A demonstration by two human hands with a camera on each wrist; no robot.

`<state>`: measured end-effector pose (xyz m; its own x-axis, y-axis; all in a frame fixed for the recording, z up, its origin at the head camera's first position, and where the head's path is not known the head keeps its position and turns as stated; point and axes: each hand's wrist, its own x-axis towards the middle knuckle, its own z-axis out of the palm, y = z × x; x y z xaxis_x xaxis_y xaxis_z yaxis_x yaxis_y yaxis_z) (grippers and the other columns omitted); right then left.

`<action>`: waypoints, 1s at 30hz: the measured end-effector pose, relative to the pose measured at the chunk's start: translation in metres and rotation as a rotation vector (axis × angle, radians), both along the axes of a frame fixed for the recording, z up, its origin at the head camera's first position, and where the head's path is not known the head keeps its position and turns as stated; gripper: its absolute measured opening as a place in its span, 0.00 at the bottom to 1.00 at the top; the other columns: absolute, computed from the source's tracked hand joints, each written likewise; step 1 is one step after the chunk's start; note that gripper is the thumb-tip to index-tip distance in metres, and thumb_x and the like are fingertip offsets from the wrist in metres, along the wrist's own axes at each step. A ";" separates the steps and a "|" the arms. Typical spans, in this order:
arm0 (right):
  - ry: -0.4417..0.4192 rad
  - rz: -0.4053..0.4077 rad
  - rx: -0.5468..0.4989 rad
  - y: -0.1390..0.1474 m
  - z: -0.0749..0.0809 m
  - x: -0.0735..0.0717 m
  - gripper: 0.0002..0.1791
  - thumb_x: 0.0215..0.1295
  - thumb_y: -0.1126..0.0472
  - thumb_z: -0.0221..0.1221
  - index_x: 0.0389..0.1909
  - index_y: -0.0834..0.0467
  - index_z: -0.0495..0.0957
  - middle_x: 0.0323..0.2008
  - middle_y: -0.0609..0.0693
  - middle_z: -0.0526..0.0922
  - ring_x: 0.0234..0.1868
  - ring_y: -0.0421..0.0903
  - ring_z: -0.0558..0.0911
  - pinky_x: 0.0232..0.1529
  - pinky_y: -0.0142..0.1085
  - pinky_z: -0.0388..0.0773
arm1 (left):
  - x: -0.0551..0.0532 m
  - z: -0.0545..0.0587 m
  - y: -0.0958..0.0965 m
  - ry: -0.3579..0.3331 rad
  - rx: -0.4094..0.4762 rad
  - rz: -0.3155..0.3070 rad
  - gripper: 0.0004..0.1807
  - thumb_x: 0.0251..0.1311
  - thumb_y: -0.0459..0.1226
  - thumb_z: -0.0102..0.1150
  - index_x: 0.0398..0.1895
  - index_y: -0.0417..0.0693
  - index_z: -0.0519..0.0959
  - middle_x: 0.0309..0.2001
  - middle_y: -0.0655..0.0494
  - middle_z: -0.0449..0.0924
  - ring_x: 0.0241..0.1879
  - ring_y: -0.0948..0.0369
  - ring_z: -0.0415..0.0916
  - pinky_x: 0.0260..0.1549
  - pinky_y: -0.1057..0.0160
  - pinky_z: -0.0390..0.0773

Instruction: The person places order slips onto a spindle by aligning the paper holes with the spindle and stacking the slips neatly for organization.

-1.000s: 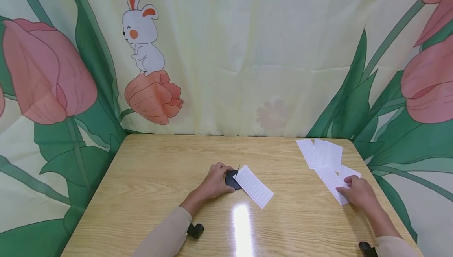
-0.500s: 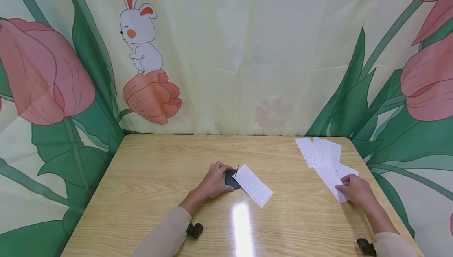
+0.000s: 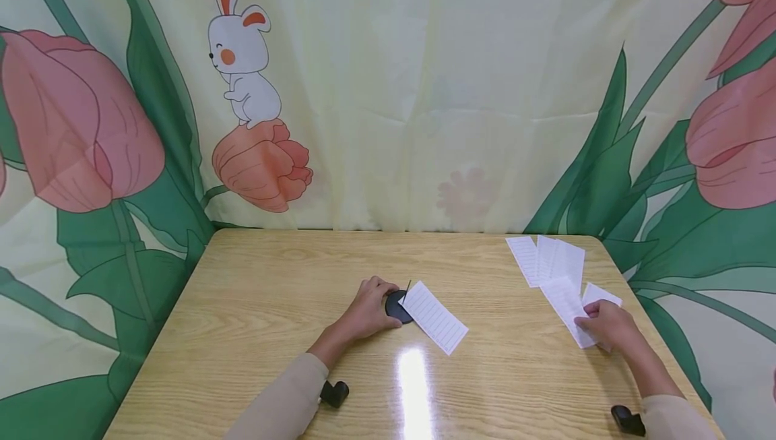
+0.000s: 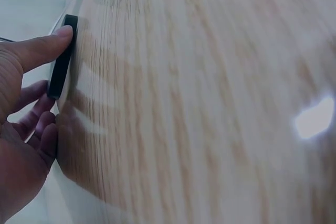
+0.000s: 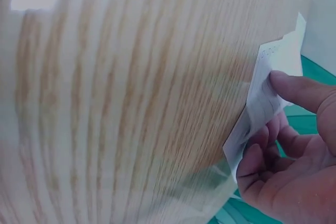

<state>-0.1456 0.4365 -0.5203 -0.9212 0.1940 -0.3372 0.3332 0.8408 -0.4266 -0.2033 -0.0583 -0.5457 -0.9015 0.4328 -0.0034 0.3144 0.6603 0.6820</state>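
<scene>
My left hand [image 3: 368, 310] grips the rim of a black round base [image 3: 396, 309] that has a thin upright spike [image 3: 408, 288], like a bill spike. In the left wrist view the thumb presses on the edge of the base [image 4: 64, 59]. A lined white paper slip [image 3: 436, 320] has its upper left corner over the base at the spike; whether the spike pierces it I cannot tell. At the right, my right hand [image 3: 611, 327] pinches a paper slip [image 3: 603, 294] among several overlapping slips [image 3: 560, 300]. In the right wrist view its thumb lies on a printed slip [image 5: 269, 90].
More lined slips [image 3: 553, 259] overlap near the back right corner of the wooden table [image 3: 291, 271]. A curtain [image 3: 376, 89] printed with tulips and a rabbit hangs along the table's back edge. Bright glare [image 3: 415, 393] lies on the front of the tabletop.
The slip under my right hand has shifted slightly to the right, and its lower corner now shows below the fingers. My left hand, the base and its slip stay in place.
</scene>
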 end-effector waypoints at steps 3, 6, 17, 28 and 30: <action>0.014 0.009 0.008 0.001 0.000 0.000 0.28 0.67 0.59 0.66 0.51 0.79 0.69 0.42 0.70 0.78 0.41 0.58 0.76 0.42 0.47 0.77 | 0.000 0.000 0.001 -0.001 0.001 0.003 0.37 0.48 0.42 0.83 0.63 0.45 0.79 0.56 0.50 0.73 0.56 0.54 0.66 0.54 0.53 0.73; 0.023 0.001 0.006 0.001 -0.001 0.000 0.28 0.67 0.59 0.67 0.52 0.79 0.67 0.42 0.69 0.76 0.41 0.59 0.74 0.40 0.44 0.75 | 0.000 0.000 0.001 -0.002 -0.002 0.007 0.37 0.48 0.42 0.83 0.63 0.45 0.79 0.56 0.50 0.73 0.56 0.54 0.66 0.55 0.53 0.73; 0.048 -0.018 -0.022 0.002 -0.001 0.003 0.32 0.69 0.57 0.66 0.59 0.76 0.63 0.54 0.81 0.70 0.47 0.67 0.75 0.42 0.47 0.78 | 0.000 0.001 0.003 -0.003 -0.014 0.020 0.38 0.49 0.42 0.82 0.65 0.45 0.78 0.56 0.50 0.73 0.56 0.54 0.66 0.54 0.53 0.74; 0.195 0.041 -0.011 0.008 -0.002 0.003 0.21 0.75 0.62 0.58 0.57 0.74 0.69 0.48 0.74 0.78 0.47 0.65 0.79 0.42 0.49 0.80 | 0.001 0.005 0.001 -0.022 0.002 0.015 0.43 0.50 0.44 0.82 0.69 0.44 0.74 0.57 0.49 0.73 0.56 0.54 0.67 0.54 0.54 0.74; 0.222 0.055 -0.011 0.008 0.000 0.003 0.20 0.75 0.62 0.58 0.56 0.74 0.69 0.47 0.73 0.79 0.47 0.66 0.79 0.43 0.52 0.79 | 0.000 0.008 0.000 -0.028 0.008 0.012 0.42 0.51 0.44 0.81 0.70 0.43 0.73 0.57 0.48 0.74 0.55 0.54 0.67 0.53 0.54 0.74</action>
